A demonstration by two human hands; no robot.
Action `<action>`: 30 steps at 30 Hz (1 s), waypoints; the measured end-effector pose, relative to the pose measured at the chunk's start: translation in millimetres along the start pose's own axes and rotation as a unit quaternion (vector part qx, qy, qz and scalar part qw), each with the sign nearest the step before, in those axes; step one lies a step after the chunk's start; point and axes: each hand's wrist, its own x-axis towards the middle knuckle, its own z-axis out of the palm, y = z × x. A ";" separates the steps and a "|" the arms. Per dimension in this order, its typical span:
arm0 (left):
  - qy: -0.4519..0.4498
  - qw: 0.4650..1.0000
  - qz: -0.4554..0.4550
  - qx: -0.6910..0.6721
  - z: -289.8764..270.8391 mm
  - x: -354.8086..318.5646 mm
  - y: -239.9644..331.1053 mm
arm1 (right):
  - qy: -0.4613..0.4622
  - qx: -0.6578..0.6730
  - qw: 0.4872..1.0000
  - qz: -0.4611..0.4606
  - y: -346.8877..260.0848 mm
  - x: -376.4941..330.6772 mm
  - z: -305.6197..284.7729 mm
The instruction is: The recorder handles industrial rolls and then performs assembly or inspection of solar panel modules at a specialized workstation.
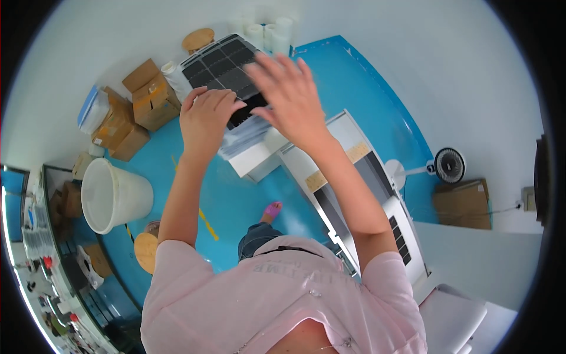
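Blue floor [330, 76] extends across the room, bounded by pale walls. A white bench [299, 163] stands to the person's right, partly hidden behind the right forearm; its top carries a grey bed and tan pads. The dark panel [215, 68], divided into a grid and edged in white, lies ahead of the person, directly beyond and partly behind both hands. A white bin [132, 197] stands on the left, well apart from the hands. An open carton [152, 109] sits near the panel's left side. A white box [252, 164] is nearer the person than the panel, with blurred clear plastic [247, 139] above it. The fan [450, 165] stands at far right, beyond the bench. The right hand [287, 97] is spread wide, motion-blurred, in front of the panel's right part; nothing is seen in it. The left hand [206, 117] has half-bent fingers at the panel's near left; whether it grips or touches anything cannot be determined. One pink slipper [273, 209] shows below.
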 end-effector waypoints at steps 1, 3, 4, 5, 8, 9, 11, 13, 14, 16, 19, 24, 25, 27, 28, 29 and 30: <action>0.017 0.999 0.033 0.037 -0.1 -0.1 8.0 | -0.023 -0.050 0.997 -0.062 -2.1 3.6 3.8; 0.032 0.995 0.080 0.055 -6.6 6.9 24.9 | -0.046 -0.113 0.987 -0.105 -0.2 -1.7 -7.4; 0.123 0.991 0.036 0.022 -10.5 14.9 32.5 | -0.030 -0.083 0.993 -0.072 4.1 -8.3 -15.6; 0.210 0.978 -0.009 -0.015 -11.2 19.4 39.5 | -0.010 -0.056 0.998 -0.039 6.9 -12.5 -25.7; 0.304 0.921 -0.193 -0.151 -7.4 8.3 50.4 | 0.103 -0.065 0.992 0.014 -20.4 -31.8 -90.4; 0.321 0.880 -0.222 -0.271 2.1 6.2 57.7 | 0.124 -0.035 0.990 0.057 -28.4 -40.6 -107.5; 0.242 0.803 -0.241 -0.488 17.1 2.8 84.6 | 0.117 -0.026 0.990 0.071 -36.8 -72.1 -149.7; 0.044 0.666 -0.262 -0.697 43.2 -10.5 100.2 | 0.121 0.087 0.954 0.261 -54.2 -115.6 -173.6; -0.076 0.635 -0.262 -0.723 62.8 -27.5 99.5 | 0.106 0.067 0.925 0.357 -64.0 -138.2 -183.5; -0.270 0.537 -0.341 -0.723 109.1 -85.4 100.7 | 0.186 0.159 0.825 0.509 -70.1 -187.8 -182.7; -0.419 0.476 -0.365 -0.681 134.0 -94.1 161.1 | 0.157 0.089 0.705 0.686 -63.6 -285.7 -190.7; -0.524 0.551 -0.330 -0.560 190.3 -99.6 222.5 | 0.148 0.030 0.652 0.743 -35.7 -406.1 -196.7; -0.540 0.574 -0.334 -0.517 202.4 -92.9 233.6 | 0.189 -0.001 0.639 0.746 -27.2 -413.0 -199.1; -0.487 0.669 -0.251 -0.503 226.2 -86.6 252.6 | 0.155 -0.079 0.635 0.752 -6.6 -425.9 -207.5; -0.465 0.680 -0.244 -0.511 241.1 -89.2 257.4 | 0.154 -0.076 0.637 0.752 4.3 -429.8 -208.8; -0.445 0.690 -0.236 -0.520 249.9 -89.2 263.7 | 0.127 -0.114 0.645 0.744 12.4 -433.3 -210.9; -0.445 0.691 -0.236 -0.518 256.6 -89.8 266.4 | 0.099 -0.153 0.653 0.735 19.0 -436.4 -212.4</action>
